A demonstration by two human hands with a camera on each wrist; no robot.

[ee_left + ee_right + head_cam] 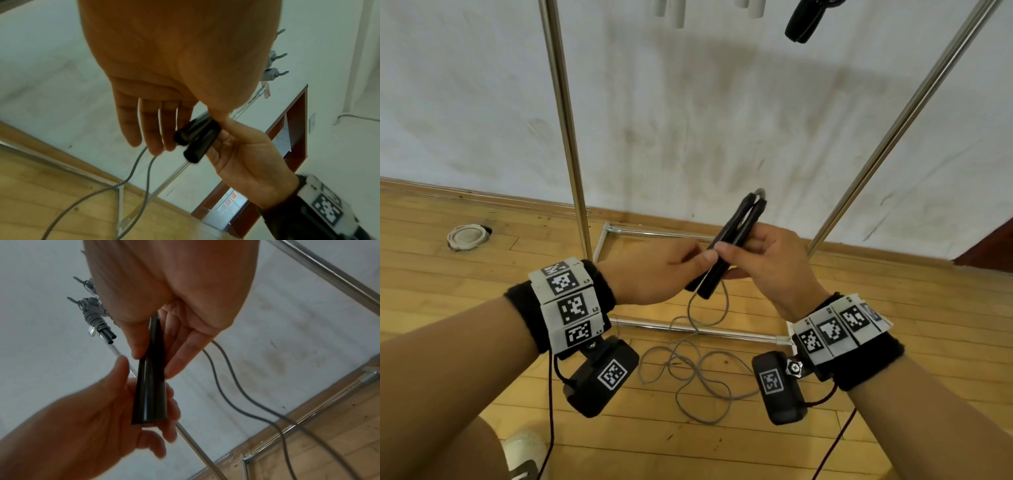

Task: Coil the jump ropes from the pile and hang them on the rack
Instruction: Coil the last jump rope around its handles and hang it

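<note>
Both grips meet on the black handles (726, 250): right hand (770, 267) pinches them, left hand (654, 274) holds them lightly. Grey cord (698, 373) trails onto the floor (465, 274) before the rack (565, 113).

Open air between two rack poles, left pole (565, 120) and right pole (904, 120), with wall (722, 102) close behind. Hung handles (799, 20) block top of gap; more coiled ropes (92, 313) on hooks there. Rack base bars (688, 329) cross floor (448, 274) low down. Loose grey cord (688, 370) sprawls over front bar and floor. Round floor fitting (465, 236) left of left pole, well apart.
</note>
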